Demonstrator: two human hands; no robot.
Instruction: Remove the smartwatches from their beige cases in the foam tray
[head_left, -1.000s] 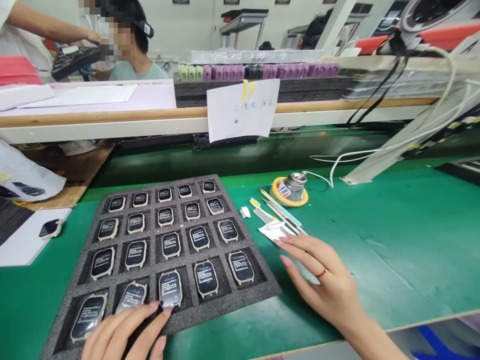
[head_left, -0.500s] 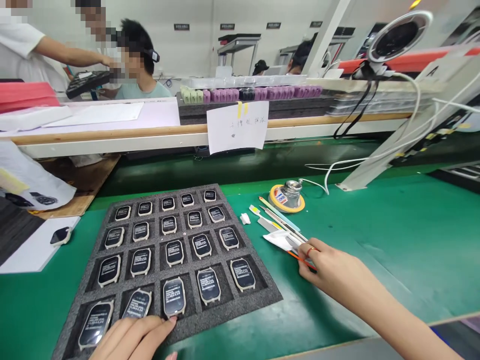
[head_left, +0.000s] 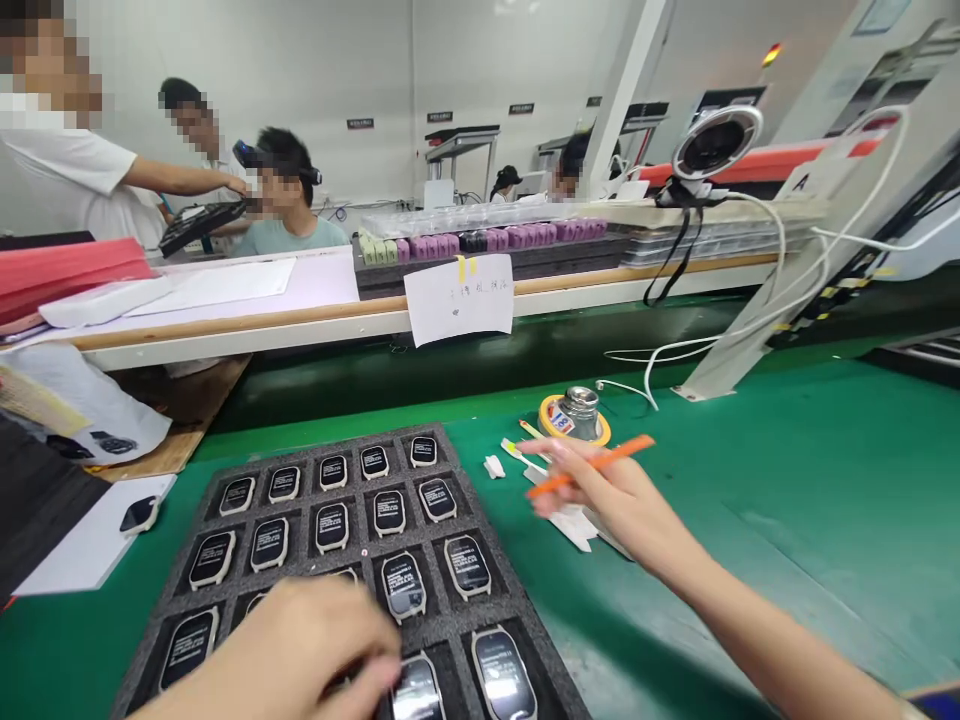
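My right hand (head_left: 619, 500) holds a thin orange stick (head_left: 631, 447) between its fingers, above the small tools on the green bench. Beneath this hand lie a toothbrush (head_left: 511, 450) and a crumpled white wipe (head_left: 574, 527), partly covered. My left hand (head_left: 315, 640), blurred by motion, is over the front part of a grey foam tray (head_left: 517, 590). Its fingertips come close to a watch body (head_left: 418, 690) in the front row; whether they touch it I cannot tell. Several watch bodies with lit text screens sit in the tray's pockets, some hidden by my left hand.
A metal-topped bottle (head_left: 581, 405) stands within a yellow tape roll (head_left: 551, 412). One watch (head_left: 142, 513) lies on white sheets (head_left: 75, 545) at left. Behind, a shelf edge (head_left: 315, 328) crosses the bench; a white post (head_left: 720, 370) with cables rises at right. Co-workers stand beyond.
My right hand has lifted the orange stick up from among the tools. My left hand has moved right and further over the tray. The view has tilted up slightly.
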